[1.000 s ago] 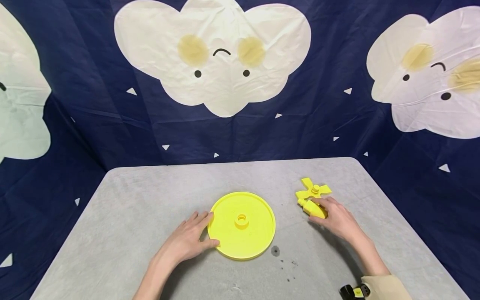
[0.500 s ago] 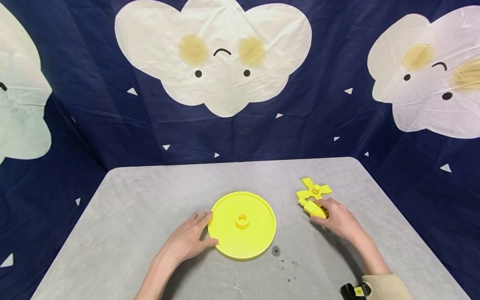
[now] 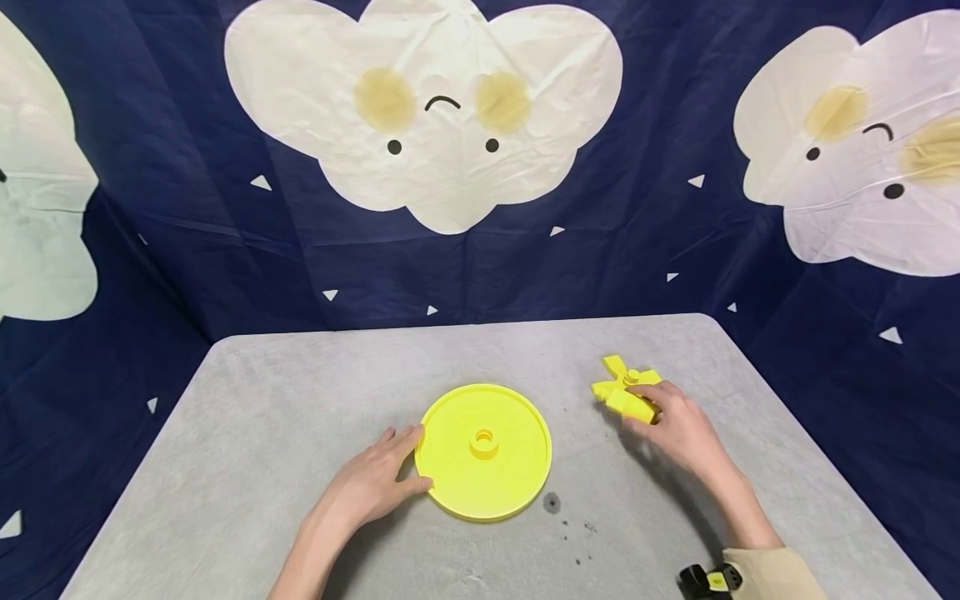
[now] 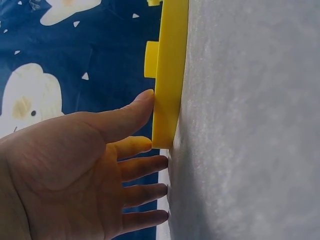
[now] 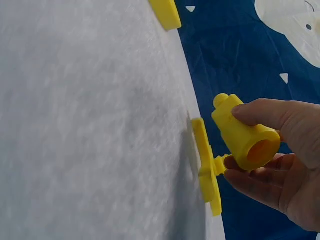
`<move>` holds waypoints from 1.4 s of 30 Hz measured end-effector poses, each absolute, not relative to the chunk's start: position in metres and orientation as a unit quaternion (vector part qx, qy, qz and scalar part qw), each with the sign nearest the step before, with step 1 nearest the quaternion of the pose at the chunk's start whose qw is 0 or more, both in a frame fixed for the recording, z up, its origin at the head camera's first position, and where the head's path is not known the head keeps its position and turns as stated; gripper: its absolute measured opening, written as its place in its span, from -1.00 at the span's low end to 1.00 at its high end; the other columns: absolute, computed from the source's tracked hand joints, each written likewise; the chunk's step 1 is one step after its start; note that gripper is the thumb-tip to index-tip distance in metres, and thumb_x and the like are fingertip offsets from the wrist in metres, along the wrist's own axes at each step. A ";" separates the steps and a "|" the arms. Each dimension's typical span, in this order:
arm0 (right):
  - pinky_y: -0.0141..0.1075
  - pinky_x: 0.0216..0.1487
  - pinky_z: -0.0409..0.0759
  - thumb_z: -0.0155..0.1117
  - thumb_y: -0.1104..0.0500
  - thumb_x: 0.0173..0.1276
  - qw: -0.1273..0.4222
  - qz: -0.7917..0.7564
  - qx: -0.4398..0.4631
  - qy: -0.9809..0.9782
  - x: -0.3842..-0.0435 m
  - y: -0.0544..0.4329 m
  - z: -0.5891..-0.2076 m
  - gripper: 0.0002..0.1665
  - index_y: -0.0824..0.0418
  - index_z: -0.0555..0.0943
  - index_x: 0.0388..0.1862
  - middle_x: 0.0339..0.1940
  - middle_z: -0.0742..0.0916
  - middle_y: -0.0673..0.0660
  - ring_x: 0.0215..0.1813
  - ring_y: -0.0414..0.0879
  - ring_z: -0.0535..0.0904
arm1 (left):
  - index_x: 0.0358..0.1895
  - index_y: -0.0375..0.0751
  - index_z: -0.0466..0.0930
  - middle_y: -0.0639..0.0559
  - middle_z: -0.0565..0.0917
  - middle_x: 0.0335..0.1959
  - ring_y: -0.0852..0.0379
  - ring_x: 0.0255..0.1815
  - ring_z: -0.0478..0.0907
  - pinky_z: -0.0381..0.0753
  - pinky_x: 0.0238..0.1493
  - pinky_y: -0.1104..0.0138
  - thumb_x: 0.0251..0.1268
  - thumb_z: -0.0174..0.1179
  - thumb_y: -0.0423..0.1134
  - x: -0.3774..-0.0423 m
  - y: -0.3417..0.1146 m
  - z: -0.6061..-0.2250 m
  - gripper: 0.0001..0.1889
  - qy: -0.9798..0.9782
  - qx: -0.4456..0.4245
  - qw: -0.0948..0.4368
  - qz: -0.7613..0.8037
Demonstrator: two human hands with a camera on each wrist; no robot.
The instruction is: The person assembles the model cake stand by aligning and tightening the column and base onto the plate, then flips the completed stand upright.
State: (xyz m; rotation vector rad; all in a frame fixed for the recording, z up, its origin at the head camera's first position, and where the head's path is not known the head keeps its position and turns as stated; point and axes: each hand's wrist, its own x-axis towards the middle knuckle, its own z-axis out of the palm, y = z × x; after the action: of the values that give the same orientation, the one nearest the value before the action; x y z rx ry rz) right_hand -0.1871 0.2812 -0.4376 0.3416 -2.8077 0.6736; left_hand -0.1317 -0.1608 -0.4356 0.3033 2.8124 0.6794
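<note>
My left hand (image 3: pixel 373 477) rests at the left rim of a round yellow disc (image 3: pixel 517 467), which has a raised ring-shaped socket in its middle. In the left wrist view the thumb (image 4: pixel 142 104) lies on the disc's edge and the other fingers are stretched out beside it. My right hand (image 3: pixel 684 427) pinches a bottle-shaped yellow piece (image 5: pixel 241 131) between thumb and fingers, with a round hole at its wide end and a knob at its narrow end. Just beyond it, a flat yellow propeller-shaped piece (image 3: pixel 615 367) lies on the table, a small peg standing on its centre.
The grey table (image 3: pixel 300 400) has rounded back corners and a dark round mark (image 3: pixel 551 502) with several specks near the disc. Behind it hangs a dark blue curtain (image 3: pixel 285 258) with white clouds. A black device (image 3: pixel 705 581) sits at the right cuff.
My right hand has moved slightly away from me with the bottle-shaped piece, which now overlaps the propeller-shaped piece in the head view. The left hand and the disc have stayed in place.
</note>
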 end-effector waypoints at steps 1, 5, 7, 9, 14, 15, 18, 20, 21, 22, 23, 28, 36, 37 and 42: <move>-0.22 -0.23 0.63 0.56 0.10 0.22 0.125 0.234 0.116 -0.957 -0.187 0.280 -0.437 -0.41 0.22 0.68 0.22 0.05 0.75 0.25 -0.16 0.01 0.66 | 0.58 -0.15 0.29 -0.17 0.37 0.58 -0.34 0.63 0.19 0.33 0.51 -0.27 0.31 0.36 0.11 -0.132 -0.161 -0.435 -0.15 0.959 0.103 0.118 0.234; -0.41 -0.31 0.58 0.58 0.10 0.20 0.162 0.250 0.121 -0.947 -0.188 0.272 -0.432 -0.43 0.19 0.70 0.20 -0.02 0.76 0.18 -0.24 -0.10 0.60 | 0.58 -0.14 0.28 -0.16 0.36 0.59 -0.33 0.64 0.18 0.32 0.52 -0.27 0.32 0.35 0.11 -0.132 -0.162 -0.435 -0.16 0.958 0.104 0.122 0.239; -0.44 -0.32 0.57 0.60 0.11 0.18 0.180 0.260 0.121 -0.941 -0.188 0.267 -0.430 -0.45 0.17 0.71 0.17 -0.04 0.76 0.16 -0.24 -0.11 0.60 | 0.58 -0.14 0.28 -0.16 0.37 0.59 -0.33 0.64 0.19 0.32 0.53 -0.26 0.32 0.36 0.10 -0.132 -0.162 -0.434 -0.16 0.958 0.105 0.122 0.239; -0.46 -0.31 0.59 0.61 0.12 0.17 0.195 0.270 0.118 -0.936 -0.188 0.263 -0.428 -0.45 0.15 0.72 0.16 -0.05 0.76 0.15 -0.22 -0.12 0.60 | 0.58 -0.13 0.28 -0.15 0.37 0.59 -0.32 0.64 0.19 0.32 0.53 -0.26 0.33 0.35 0.10 -0.132 -0.162 -0.434 -0.16 0.958 0.106 0.122 0.238; -0.52 -0.29 0.64 0.63 0.11 0.15 0.219 0.307 0.105 -0.920 -0.188 0.249 -0.422 -0.45 0.12 0.74 0.16 -0.10 0.77 0.10 -0.20 -0.19 0.59 | 0.59 -0.11 0.27 -0.12 0.35 0.60 -0.29 0.65 0.17 0.30 0.54 -0.27 0.33 0.35 0.10 -0.134 -0.161 -0.433 -0.17 0.956 0.103 0.132 0.240; -0.52 -0.29 0.65 0.64 0.11 0.14 0.224 0.313 0.104 -0.917 -0.188 0.245 -0.420 -0.45 0.11 0.75 0.15 -0.12 0.77 0.08 -0.21 -0.21 0.58 | 0.59 -0.11 0.27 -0.11 0.35 0.60 -0.28 0.66 0.17 0.30 0.54 -0.27 0.33 0.35 0.10 -0.135 -0.161 -0.433 -0.17 0.956 0.102 0.134 0.241; -0.54 -0.29 0.66 0.64 0.12 0.13 0.237 0.330 0.103 -0.908 -0.189 0.234 -0.416 -0.47 0.10 0.76 0.12 -0.15 0.79 0.09 -0.22 -0.22 0.58 | 0.59 -0.11 0.28 -0.11 0.35 0.60 -0.28 0.66 0.16 0.30 0.54 -0.27 0.32 0.36 0.08 -0.136 -0.161 -0.432 -0.17 0.955 0.099 0.138 0.244; -0.54 -0.28 0.67 0.64 0.14 0.13 0.236 0.342 0.101 -0.904 -0.188 0.227 -0.413 -0.49 0.10 0.76 0.10 -0.13 0.79 0.11 -0.20 -0.20 0.59 | 0.59 -0.12 0.28 -0.12 0.35 0.60 -0.29 0.66 0.17 0.30 0.54 -0.27 0.31 0.37 0.08 -0.136 -0.161 -0.432 -0.16 0.954 0.099 0.140 0.244; -0.53 -0.27 0.69 0.64 0.15 0.12 0.234 0.349 0.099 -0.902 -0.188 0.224 -0.412 -0.50 0.11 0.76 0.09 -0.11 0.80 0.12 -0.19 -0.18 0.60 | 0.58 -0.13 0.28 -0.12 0.36 0.60 -0.29 0.66 0.17 0.30 0.54 -0.26 0.31 0.37 0.08 -0.136 -0.161 -0.432 -0.16 0.954 0.098 0.140 0.245; -0.53 -0.26 0.69 0.64 0.16 0.12 0.230 0.356 0.098 -0.900 -0.187 0.220 -0.411 -0.50 0.11 0.76 0.09 -0.08 0.80 0.13 -0.17 -0.16 0.61 | 0.58 -0.13 0.28 -0.12 0.36 0.60 -0.29 0.66 0.17 0.30 0.54 -0.27 0.31 0.38 0.07 -0.136 -0.161 -0.432 -0.16 0.954 0.097 0.141 0.245; -0.51 -0.25 0.70 0.63 0.17 0.13 0.225 0.361 0.098 -0.900 -0.187 0.217 -0.410 -0.50 0.12 0.76 0.09 -0.05 0.80 0.14 -0.15 -0.14 0.62 | 0.58 -0.14 0.28 -0.13 0.36 0.60 -0.29 0.66 0.17 0.30 0.54 -0.26 0.30 0.38 0.07 -0.136 -0.160 -0.432 -0.16 0.954 0.097 0.142 0.246; -0.47 -0.23 0.71 0.63 0.18 0.13 0.208 0.379 0.102 -0.896 -0.185 0.203 -0.406 -0.51 0.13 0.74 0.07 -0.02 0.78 0.12 -0.13 -0.11 0.64 | 0.59 -0.12 0.27 -0.13 0.35 0.60 -0.28 0.65 0.17 0.31 0.52 -0.28 0.30 0.38 0.08 -0.137 -0.160 -0.432 -0.15 0.954 0.093 0.144 0.246; -0.44 -0.20 0.73 0.63 0.22 0.13 0.184 0.432 0.109 -0.876 -0.181 0.186 -0.402 -0.50 0.14 0.72 0.09 -0.08 0.74 0.09 -0.13 -0.08 0.67 | 0.58 -0.11 0.29 -0.13 0.36 0.59 -0.29 0.65 0.18 0.32 0.52 -0.29 0.29 0.39 0.07 -0.136 -0.161 -0.433 -0.16 0.955 0.092 0.140 0.247; -0.44 -0.19 0.73 0.62 0.23 0.14 0.180 0.440 0.108 -0.873 -0.180 0.184 -0.402 -0.50 0.14 0.72 0.09 -0.07 0.73 0.10 -0.12 -0.07 0.68 | 0.58 -0.11 0.29 -0.13 0.36 0.59 -0.29 0.65 0.18 0.32 0.51 -0.29 0.29 0.39 0.07 -0.136 -0.161 -0.433 -0.16 0.955 0.092 0.138 0.247; -0.47 -0.14 0.73 0.61 0.25 0.15 0.162 0.479 0.103 -0.857 -0.176 0.171 -0.399 -0.46 0.14 0.69 0.14 0.01 0.74 0.11 -0.07 -0.04 0.71 | 0.58 -0.12 0.30 -0.13 0.37 0.59 -0.30 0.64 0.19 0.32 0.51 -0.29 0.29 0.39 0.08 -0.136 -0.161 -0.433 -0.16 0.956 0.094 0.135 0.245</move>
State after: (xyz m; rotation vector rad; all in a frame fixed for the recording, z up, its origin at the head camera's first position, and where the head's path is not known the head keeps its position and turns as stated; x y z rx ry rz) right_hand -0.1757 0.1709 -0.3989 0.2947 -2.4447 1.3667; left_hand -0.1361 -0.1613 -0.4333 0.2722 2.7691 0.7098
